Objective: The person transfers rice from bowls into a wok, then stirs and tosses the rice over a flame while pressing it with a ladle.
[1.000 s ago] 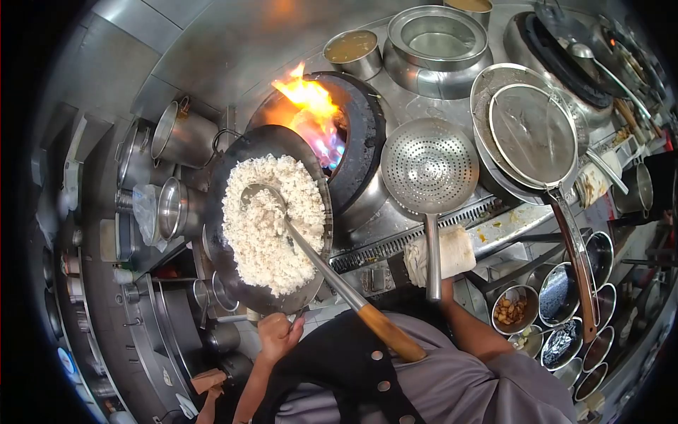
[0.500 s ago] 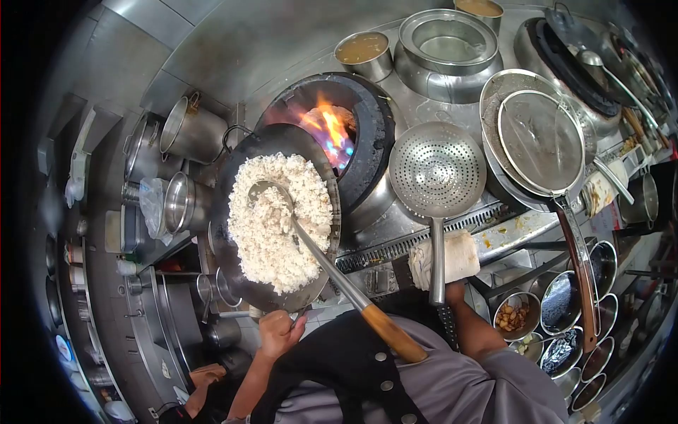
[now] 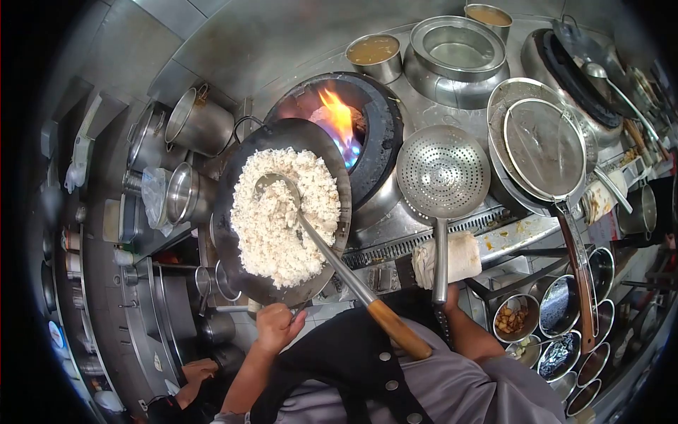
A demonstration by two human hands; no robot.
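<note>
My left hand [image 3: 277, 326] is closed at the near rim of a dark wok [image 3: 224, 240], its thumb sticking out to the right. The wok hangs off the burner's left side, tilted. White rice [image 3: 286, 219] is heaped in it. A ladle [image 3: 335, 258] with a wooden handle end rests its bowl in the rice, and its handle leans toward my body with no hand on it. My right forearm [image 3: 473, 332] reaches under the skimmer handle and a folded cloth [image 3: 459, 256]; the fingers of my right hand are hidden there.
Flames rise in the burner [image 3: 385, 141] beside the wok. A perforated skimmer [image 3: 443, 169] and a mesh strainer [image 3: 544, 148] lie to the right. Several metal bowls [image 3: 560, 304] stand lower right, pots [image 3: 201, 124] at left. Another person's hand [image 3: 200, 369] shows at lower left.
The view has shifted slightly, moving the burner and wok a little to the right in the picture. My left hand keeps its place at the wok's rim. The ladle stays in the rice.
</note>
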